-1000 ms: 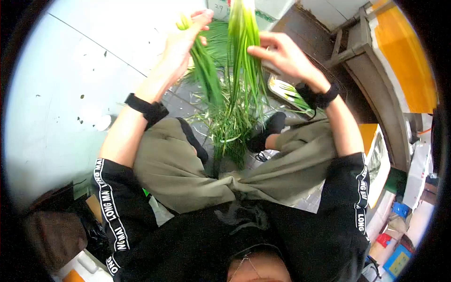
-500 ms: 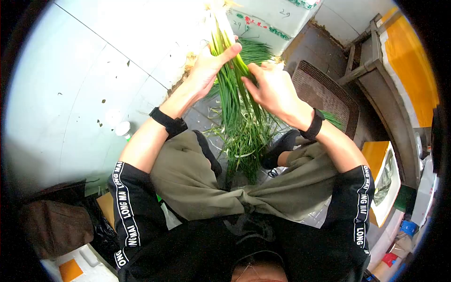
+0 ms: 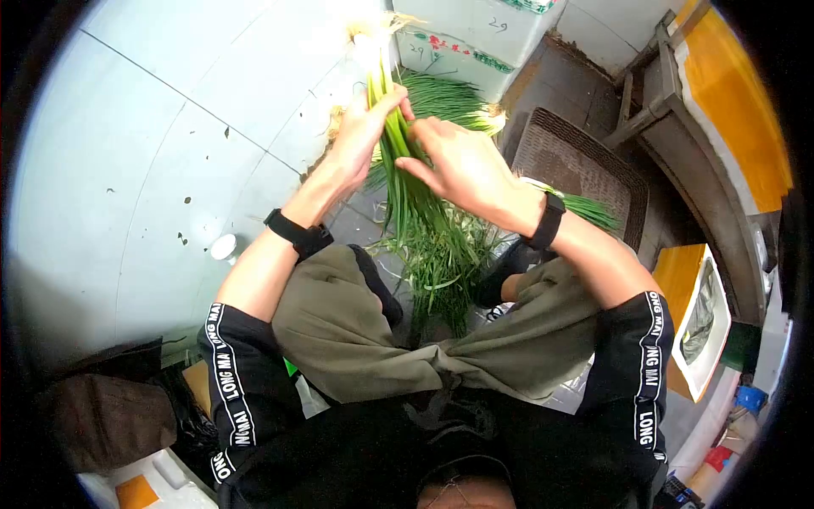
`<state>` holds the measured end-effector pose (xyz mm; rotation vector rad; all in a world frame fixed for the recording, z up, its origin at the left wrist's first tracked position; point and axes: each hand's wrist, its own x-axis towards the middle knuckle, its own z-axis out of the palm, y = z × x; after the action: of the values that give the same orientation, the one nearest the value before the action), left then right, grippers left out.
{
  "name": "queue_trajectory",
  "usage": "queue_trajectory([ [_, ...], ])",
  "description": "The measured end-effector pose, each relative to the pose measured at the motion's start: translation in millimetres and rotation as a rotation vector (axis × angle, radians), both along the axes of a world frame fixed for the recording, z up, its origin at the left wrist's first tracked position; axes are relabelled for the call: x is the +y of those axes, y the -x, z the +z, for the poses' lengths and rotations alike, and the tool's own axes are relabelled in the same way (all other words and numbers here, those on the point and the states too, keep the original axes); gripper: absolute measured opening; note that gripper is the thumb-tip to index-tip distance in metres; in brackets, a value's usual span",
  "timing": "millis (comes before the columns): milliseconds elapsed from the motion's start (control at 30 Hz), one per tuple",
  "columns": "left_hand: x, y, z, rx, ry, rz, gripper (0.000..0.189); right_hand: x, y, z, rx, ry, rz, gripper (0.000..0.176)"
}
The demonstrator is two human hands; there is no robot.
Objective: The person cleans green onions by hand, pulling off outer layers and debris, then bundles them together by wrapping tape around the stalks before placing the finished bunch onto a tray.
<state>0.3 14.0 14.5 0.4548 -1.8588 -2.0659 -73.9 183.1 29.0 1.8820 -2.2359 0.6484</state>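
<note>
I hold a bunch of long green chives (image 3: pixel 405 191) upright between my knees, pale root ends up. My left hand (image 3: pixel 363 129) grips the bunch near the top. My right hand (image 3: pixel 454 165) lies against the bunch's right side, fingers pinching stalks just below the left hand. Trimmed green leaves (image 3: pixel 437 271) lie in a heap on the floor between my feet.
A white wall (image 3: pixel 170 127) stands at left. Foam boxes (image 3: pixel 475 38) stand ahead with more chives (image 3: pixel 449 97) piled in front. A brown woven basket (image 3: pixel 581 170) lies at right beside a wooden stool (image 3: pixel 653 93). A small white cap (image 3: pixel 224 247) lies by the wall.
The two hands have come together on one bunch; a second ago they held separate bunches apart. The right hand has slid up the stalks toward the left hand.
</note>
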Motion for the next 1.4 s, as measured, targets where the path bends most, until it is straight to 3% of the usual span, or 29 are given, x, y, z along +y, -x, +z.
queue_trajectory([
  [133, -15, -6, 0, 0.077, -0.251, 0.018, 0.021, 0, 18, -2, -0.401, 0.234, -0.056, 0.028],
  [233, -20, -8, -5, -0.001, -0.327, -0.223, 0.026, -2, 38, 7, -0.939, 0.272, -0.096, 0.038],
  [267, -14, -8, -7, -0.01, -0.328, -0.228, 0.026, -6, 46, 7, -0.901, 0.291, -0.095, 0.042],
  [367, 12, -6, 4, -0.164, 0.062, -0.365, 0.027, -12, 55, 3, -0.794, 0.301, -0.123, 0.046],
  [467, 14, -3, -5, -0.178, 0.167, -0.418, 0.027, -9, 55, 13, -0.813, 0.138, -0.231, 0.049],
  [533, 14, 1, -4, -0.129, 0.156, -0.448, 0.03, -10, 56, 13, -0.859, 0.149, -0.201, 0.049],
  [667, 8, -4, 7, -0.093, -0.084, -0.388, 0.035, -20, 68, 3, -0.755, 0.314, -0.061, 0.04],
  [733, -3, -4, 3, 0.055, -0.256, -0.452, 0.038, -7, 77, -6, -0.629, 0.332, -0.066, 0.035],
  [767, -5, -6, 3, 0.067, -0.301, -0.446, 0.037, -3, 77, -9, -0.689, 0.296, -0.096, 0.034],
  [900, -5, -11, 6, 0.057, -0.275, -0.544, 0.038, 3, 68, -1, -0.857, 0.284, 0.003, 0.036],
  [1233, 0, -12, 6, -0.002, -0.258, -0.574, 0.041, -1, 56, 8, -1.005, 0.32, -0.019, 0.03],
  [1400, 3, -13, 12, -0.014, -0.269, -0.53, 0.044, 2, 63, 11, -0.88, 0.398, -0.046, 0.026],
])
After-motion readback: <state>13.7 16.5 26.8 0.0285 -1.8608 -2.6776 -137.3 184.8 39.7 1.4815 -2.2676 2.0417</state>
